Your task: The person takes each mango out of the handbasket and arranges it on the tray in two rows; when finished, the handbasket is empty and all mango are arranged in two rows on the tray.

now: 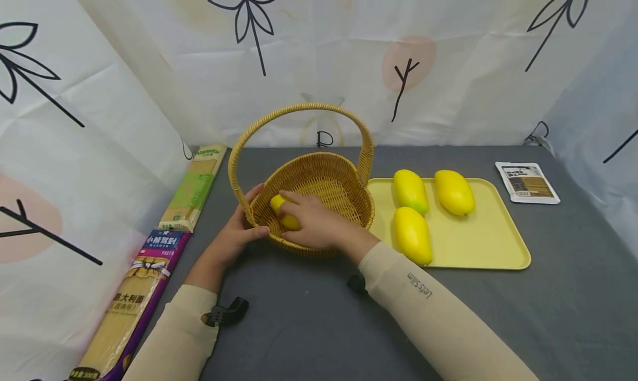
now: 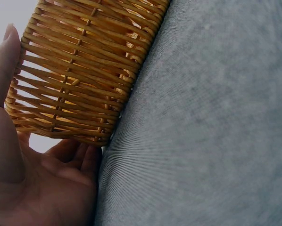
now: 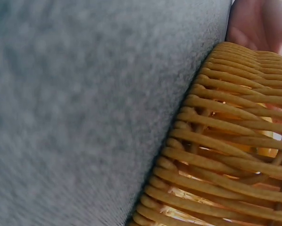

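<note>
A yellow wicker basket [image 1: 344, 195] with a tall arched handle stands on the grey table. My left hand [image 1: 236, 237] grips its left side, thumb on the near rim; in the left wrist view the fingers [image 2: 84, 157] lie against the basket wall [image 2: 79, 70]. Reaching over the near rim, my right hand [image 1: 316, 223] holds a yellow mango [image 1: 290, 222] inside the basket, at its left. The hand covers part of that fruit. Through the weave [image 3: 226, 141] in the right wrist view, only patches of yellow show.
Right of the basket, a yellow tray [image 1: 478, 242] carries three mangoes [image 1: 454, 192]. A white sachet [image 1: 528, 183] lies beyond its right end. Along the left edge lie a green noodle pack [image 1: 191, 187] and a purple pasta pack [image 1: 134, 298]. Patterned cloth [image 1: 344, 65] hangs behind.
</note>
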Available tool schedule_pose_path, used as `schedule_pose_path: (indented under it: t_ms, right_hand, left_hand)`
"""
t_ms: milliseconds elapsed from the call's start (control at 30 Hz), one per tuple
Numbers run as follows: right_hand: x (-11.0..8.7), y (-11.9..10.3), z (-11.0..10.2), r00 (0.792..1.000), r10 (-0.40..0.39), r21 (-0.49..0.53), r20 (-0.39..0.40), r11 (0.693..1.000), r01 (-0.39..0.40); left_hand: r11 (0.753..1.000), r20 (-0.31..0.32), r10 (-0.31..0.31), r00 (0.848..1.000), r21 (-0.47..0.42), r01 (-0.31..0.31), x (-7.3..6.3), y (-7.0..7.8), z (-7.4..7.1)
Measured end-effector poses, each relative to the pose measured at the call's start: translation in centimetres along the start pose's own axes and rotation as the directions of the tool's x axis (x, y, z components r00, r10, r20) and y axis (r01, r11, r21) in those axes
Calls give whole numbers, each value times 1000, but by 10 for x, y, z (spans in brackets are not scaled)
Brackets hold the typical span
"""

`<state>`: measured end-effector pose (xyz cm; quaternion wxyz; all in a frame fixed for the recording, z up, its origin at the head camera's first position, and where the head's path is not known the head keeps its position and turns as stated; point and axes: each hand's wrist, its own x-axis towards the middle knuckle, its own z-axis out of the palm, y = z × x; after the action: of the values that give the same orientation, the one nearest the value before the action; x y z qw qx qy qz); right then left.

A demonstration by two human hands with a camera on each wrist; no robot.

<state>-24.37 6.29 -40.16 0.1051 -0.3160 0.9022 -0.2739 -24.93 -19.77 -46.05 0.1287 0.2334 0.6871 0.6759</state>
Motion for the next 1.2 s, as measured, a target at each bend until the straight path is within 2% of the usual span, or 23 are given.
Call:
schedule_pose_path:
  t_ms: [167,367,467,567,667,767,900,1067,1200]
  right_hand:
    - [1,-2,-1,999,37,-5,-29,999,-37]
    - [1,-1,0,982,170,-20,-87,985,-172]
    - [1,-1,1,956,258,-43,-140,963,-266]
    - [-1,-1,1,915,339,-45,-219,933,-357]
    - [-1,1,0,884,379,-16,-275,917,-398]
    - [-1,2,-2,881,368,47,-297,927,-371]
    - [-1,3,-5,885,331,185,-327,941,-284]
    - [-4,3,-7,877,326,365,-353,911,-191]
    - [-7,2,-8,877,296,413,-379,902,-126]
  left_hand:
    - [1000,-1,0,1000,-8,0,0,0,0]
    - [1000,-7,-1,1000,-18,0,0,0,0]
    - [1000,-8,-7,1000,-21,7,1,-1,1]
    - [1000,-6,-11,1000,-28,11,1,0,1]
    - [999,-4,-8,1000,-36,8,1,0,0]
    - [999,-4,-6,1000,-34,6,1,1,0]
    - [1000,-8,-8,1000,-22,7,0,1,0]
    - [1000,-12,-14,1000,-6,14,-1,2,0]
    - [1000,-15,-22,1000,9,22,-1,1,0]
